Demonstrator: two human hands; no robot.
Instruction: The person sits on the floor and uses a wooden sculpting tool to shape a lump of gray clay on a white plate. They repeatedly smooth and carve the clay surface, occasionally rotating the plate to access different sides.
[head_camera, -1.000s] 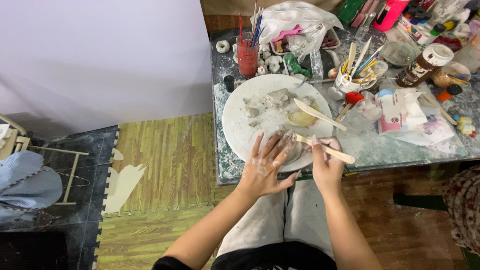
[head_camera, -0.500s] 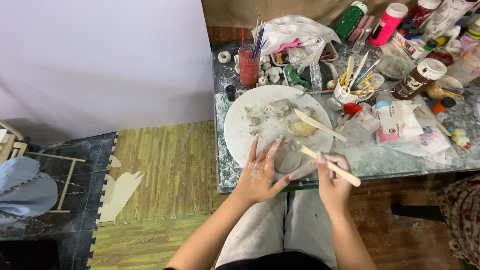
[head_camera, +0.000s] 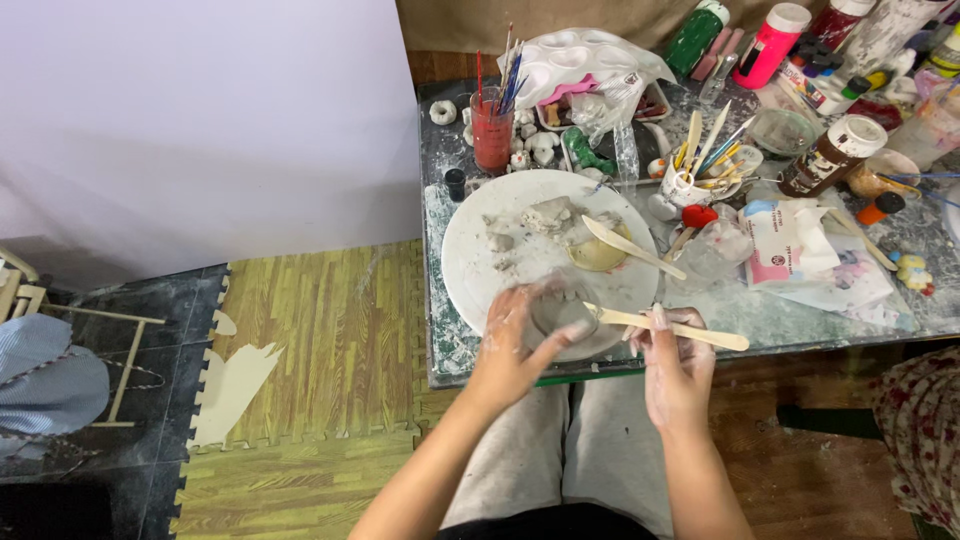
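My left hand (head_camera: 517, 338) cups a small grey clay piece (head_camera: 562, 308) at the near edge of a round white board (head_camera: 478, 255). My right hand (head_camera: 676, 362) grips a flat wooden modelling stick (head_camera: 668, 326) whose tip touches that clay piece. More grey clay lumps (head_camera: 548, 216) and a yellowish pale bowl (head_camera: 598, 252) with a second wooden stick (head_camera: 632, 247) lie on the board. Both hands are smeared with clay.
A cluttered table (head_camera: 800, 315) holds a red jar of brushes (head_camera: 491, 130), a white paint palette (head_camera: 585, 62), a cup of tools (head_camera: 690, 178), paint bottles (head_camera: 770, 45) and papers (head_camera: 805, 250). Wood-pattern foam mats (head_camera: 320, 330) cover the floor on the left. A white wall panel (head_camera: 200, 120) stands behind.
My left hand went from lying spread flat on the board to curling around the clay piece. The right hand with the stick shifted slightly right. The view moved.
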